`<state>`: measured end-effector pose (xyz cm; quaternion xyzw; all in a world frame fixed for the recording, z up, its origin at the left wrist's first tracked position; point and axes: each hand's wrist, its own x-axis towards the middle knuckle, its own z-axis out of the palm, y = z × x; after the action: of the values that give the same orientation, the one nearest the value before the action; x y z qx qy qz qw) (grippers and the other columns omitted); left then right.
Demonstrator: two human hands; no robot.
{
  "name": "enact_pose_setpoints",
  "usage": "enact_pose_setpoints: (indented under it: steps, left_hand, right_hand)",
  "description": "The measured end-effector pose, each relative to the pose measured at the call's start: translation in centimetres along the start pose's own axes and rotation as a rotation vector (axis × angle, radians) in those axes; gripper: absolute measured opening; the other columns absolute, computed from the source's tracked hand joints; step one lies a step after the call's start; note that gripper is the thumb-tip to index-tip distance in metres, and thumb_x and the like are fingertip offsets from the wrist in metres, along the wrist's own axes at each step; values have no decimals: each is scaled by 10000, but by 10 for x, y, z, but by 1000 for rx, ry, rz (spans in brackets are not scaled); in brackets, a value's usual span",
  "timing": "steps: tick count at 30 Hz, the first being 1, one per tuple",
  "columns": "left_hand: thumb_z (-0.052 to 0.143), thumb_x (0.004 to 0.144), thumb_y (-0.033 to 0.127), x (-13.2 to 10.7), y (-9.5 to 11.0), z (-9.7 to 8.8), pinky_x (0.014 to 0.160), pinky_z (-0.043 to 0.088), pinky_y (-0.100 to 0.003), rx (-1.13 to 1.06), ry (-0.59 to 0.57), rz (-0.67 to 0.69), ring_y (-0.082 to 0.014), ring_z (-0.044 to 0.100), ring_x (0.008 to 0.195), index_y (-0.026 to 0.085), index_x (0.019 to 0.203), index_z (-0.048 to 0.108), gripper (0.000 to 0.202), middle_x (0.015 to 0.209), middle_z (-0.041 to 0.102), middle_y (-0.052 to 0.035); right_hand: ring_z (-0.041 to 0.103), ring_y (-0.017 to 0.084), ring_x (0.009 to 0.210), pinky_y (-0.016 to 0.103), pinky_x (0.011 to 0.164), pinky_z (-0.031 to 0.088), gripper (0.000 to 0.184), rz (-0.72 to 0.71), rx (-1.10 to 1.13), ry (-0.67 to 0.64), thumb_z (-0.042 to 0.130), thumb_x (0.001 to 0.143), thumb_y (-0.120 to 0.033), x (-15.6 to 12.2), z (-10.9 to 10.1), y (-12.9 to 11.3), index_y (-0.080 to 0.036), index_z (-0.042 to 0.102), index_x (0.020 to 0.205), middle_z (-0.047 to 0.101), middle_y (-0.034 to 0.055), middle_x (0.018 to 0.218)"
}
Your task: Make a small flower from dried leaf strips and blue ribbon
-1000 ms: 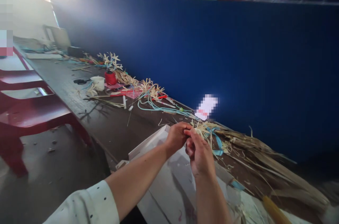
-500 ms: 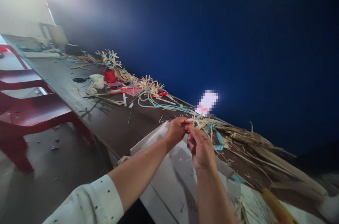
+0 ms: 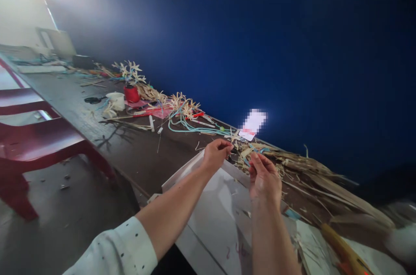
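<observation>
My left hand (image 3: 217, 153) is closed in a pinch above the far edge of a white box or board (image 3: 208, 218). Right at its fingertips is a pale, star-shaped flower of dried leaf strips (image 3: 234, 135); whether the fingers grip it I cannot tell. To the right, my right hand (image 3: 264, 177) is also pinched, thumb against fingers, near a pale strip (image 3: 248, 152). What lies between its fingertips is too small to make out. A gap separates the two hands. Behind them are dry fibre scraps and a light-blue ribbon (image 3: 260, 149).
Dry husk leaves (image 3: 312, 171) run along the blue partition (image 3: 276, 49). Farther left stand a red thread spool (image 3: 131, 93), a white cup (image 3: 116, 100) and black scissors (image 3: 94, 99). Light-blue cords (image 3: 191, 127) lie mid-table. A yellow-handled tool (image 3: 341, 249) is at lower right; red chairs (image 3: 42, 136) stand left.
My hands were together at the fingertips and have come apart. The right hand has moved right, while the left stays near the same place. The view has shifted slightly.
</observation>
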<state>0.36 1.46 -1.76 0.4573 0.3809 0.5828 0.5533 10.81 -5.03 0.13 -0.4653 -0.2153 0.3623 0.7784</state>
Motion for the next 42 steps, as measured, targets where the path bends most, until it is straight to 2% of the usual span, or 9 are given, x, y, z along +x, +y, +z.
enact_pose_setpoints:
  steps: [8,16,23,31,37,42]
  left_hand:
    - [670,648,299,-5,0,1,464,354,-189,77,-75,32,-59,431,465,135,731,633,187,531,532,37]
    - [637,653,260,-9,3,3,458,344,-189,153,-73,43,-61,425,463,134,723,635,144,543,549,30]
    - [608,656,227,-10,2,3,478,370,-191,184,-62,69,-77,473,511,144,739,648,124,615,605,5]
    - [606,669,251,-9,-1,1,488,369,-191,221,-64,113,-84,480,526,149,742,655,134,589,580,14]
    - [607,679,274,-8,-4,2,476,359,-192,215,-68,96,-85,476,521,146,762,655,159,603,590,5]
    - [610,681,247,-8,-5,1,512,380,-191,249,-45,143,-85,488,548,151,748,660,128,638,605,0]
  right_hand:
    - [615,94,584,174,555,531,398,39,46,-40,866,445,-253,-4,2,2,-139,702,789,670,14,686]
    - [663,119,712,179,659,549,488,89,72,-148,842,505,-225,-5,0,1,-157,684,962,704,41,811]
    - [665,152,833,191,698,547,511,127,134,-212,839,503,-187,-5,0,0,-169,670,985,703,58,902]
    - [668,165,828,230,683,558,426,143,149,-210,797,587,-273,-6,0,-1,-174,665,980,700,63,916]
    - [655,118,757,165,619,537,427,132,127,-169,833,525,-227,-6,1,-2,-167,682,920,695,37,876]
    - [622,82,668,122,518,491,429,153,129,-93,843,478,-201,-2,-1,0,-177,682,875,671,-4,790]
